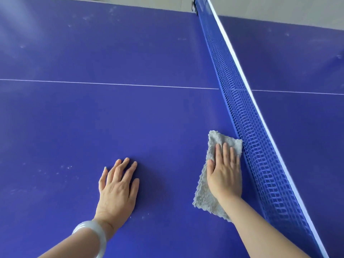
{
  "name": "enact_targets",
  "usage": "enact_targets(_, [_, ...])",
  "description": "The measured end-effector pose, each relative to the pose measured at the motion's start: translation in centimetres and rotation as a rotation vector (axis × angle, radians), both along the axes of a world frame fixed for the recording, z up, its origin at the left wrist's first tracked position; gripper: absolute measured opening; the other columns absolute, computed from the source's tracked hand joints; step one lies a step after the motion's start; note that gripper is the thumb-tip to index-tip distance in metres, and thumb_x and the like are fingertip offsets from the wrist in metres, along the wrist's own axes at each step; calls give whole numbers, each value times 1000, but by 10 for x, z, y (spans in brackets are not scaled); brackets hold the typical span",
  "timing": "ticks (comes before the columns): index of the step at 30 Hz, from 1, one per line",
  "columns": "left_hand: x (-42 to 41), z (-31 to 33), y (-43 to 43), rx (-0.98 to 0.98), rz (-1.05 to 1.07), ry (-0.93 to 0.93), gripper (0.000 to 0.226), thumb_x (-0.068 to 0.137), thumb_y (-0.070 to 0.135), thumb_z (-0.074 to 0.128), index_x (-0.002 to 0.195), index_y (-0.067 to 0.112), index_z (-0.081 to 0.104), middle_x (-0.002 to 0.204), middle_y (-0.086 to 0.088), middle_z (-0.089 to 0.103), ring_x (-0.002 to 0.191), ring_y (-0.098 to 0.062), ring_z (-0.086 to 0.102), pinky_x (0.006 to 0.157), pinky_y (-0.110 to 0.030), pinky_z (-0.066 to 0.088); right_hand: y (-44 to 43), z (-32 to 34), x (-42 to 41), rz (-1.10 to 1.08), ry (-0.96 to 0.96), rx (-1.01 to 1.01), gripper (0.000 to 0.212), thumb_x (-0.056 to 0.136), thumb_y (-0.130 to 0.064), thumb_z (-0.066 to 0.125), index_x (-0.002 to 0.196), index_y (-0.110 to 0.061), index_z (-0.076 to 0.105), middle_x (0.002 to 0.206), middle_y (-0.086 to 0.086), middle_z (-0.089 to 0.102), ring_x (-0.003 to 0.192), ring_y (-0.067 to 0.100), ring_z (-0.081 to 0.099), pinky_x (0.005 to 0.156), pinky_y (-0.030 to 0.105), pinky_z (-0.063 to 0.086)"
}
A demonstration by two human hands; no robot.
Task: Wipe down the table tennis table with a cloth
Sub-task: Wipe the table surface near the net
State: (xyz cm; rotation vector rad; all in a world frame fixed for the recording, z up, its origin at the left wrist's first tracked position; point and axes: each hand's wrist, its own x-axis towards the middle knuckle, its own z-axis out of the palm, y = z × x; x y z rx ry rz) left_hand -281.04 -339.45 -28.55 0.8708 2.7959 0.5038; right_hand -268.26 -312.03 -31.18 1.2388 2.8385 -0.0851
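Note:
The blue table tennis table (130, 118) fills the view, with a thin white centre line running across it. A grey fluffy cloth (203, 192) lies flat on the table right against the foot of the blue net (247, 116). My right hand (224, 172) presses flat on the cloth with straight fingers pointing away from me. To the left of it, my left hand (119, 187) rests flat on the bare table with fingers spread; a pale bangle sits on that wrist.
The net with its white top band runs diagonally from the far post (194, 7) to the lower right corner. Pale dust smudges mark the table at the far left and near my left hand. A light floor shows beyond the far edge.

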Motion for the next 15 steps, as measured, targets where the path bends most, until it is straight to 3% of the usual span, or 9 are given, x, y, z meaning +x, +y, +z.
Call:
enact_targets(3, [-22,9,17,12,-87,119,55,95,39,29,127,11,64,133,-9,57,126,-34,52,110,-50,33,21,2,-24,-28,-10,-7,68,100,-48,8,159,-15,1,167,8,1,154,27,1,125,46,8])
enact_targets(4, [-32,11,28,-22,-137,128,54,97,38,29,132,12,60,139,-11,53,131,-34,49,113,-50,30,26,1,-27,-25,-17,1,69,99,-49,5,159,-15,1,166,7,0,154,27,1,125,46,7])
enact_targets(6, [-55,10,56,-124,-183,120,54,103,40,26,152,19,34,160,-7,26,149,-27,21,122,-49,12,32,0,-31,4,-41,12,72,96,-51,-5,159,-16,-1,166,6,-4,154,26,-2,125,44,4])
enact_targets(8, [-76,-1,77,-193,-148,107,58,105,45,20,158,27,3,165,2,-3,152,-21,-7,122,-47,-5,39,-2,-33,89,-49,7,72,93,-51,-11,158,-18,-7,165,3,-11,153,23,-10,125,42,-2])
enact_targets(9, [-82,-8,82,-210,-120,96,60,104,46,19,157,29,-3,165,5,-9,151,-19,-13,121,-47,-8,46,-3,-35,144,-44,-2,70,94,-51,-12,157,-20,-9,164,1,-14,152,21,-14,125,41,-4])
enact_targets(12, [-88,-21,84,-208,-104,92,62,101,52,9,157,28,-3,164,6,-8,151,-18,-14,121,-49,-9,76,1,-56,163,-21,-27,62,99,-47,-4,156,-23,-10,165,-2,-14,152,17,-15,125,39,-3])
enact_targets(15, [-86,-24,83,-181,-92,115,72,91,53,-3,157,26,5,164,5,0,151,-17,-9,121,-49,-7,90,3,-104,-137,32,-19,62,103,-43,8,158,-18,-3,166,5,-6,154,24,-5,125,45,0])
